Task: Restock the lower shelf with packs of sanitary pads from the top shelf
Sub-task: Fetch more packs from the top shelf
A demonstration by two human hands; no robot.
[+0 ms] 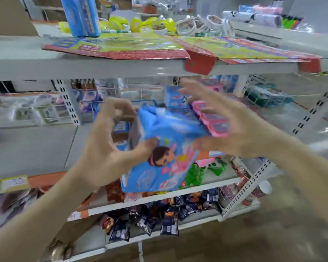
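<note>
A blue pack of sanitary pads [159,173] with a cartoon girl on it hangs tilted in front of the middle shelf [32,146]. My left hand [104,148] grips its left side, thumb on the front and fingers curled behind the top corner. My right hand [237,127] is at the pack's right side with fingers spread and straight; its thumb touches the pack's edge. A second blue pack [81,16] stands upright on the top shelf [102,68] at the left. The picture is motion-blurred.
Flattened printed cardboard [121,47] covers the top shelf, with yellow tape rolls [121,22] behind. Blue boxes [173,97] and pink packs [214,121] lie on the middle shelf behind my hands. Green packs [195,174] sit one level down, dark snack bags [169,222] at the bottom.
</note>
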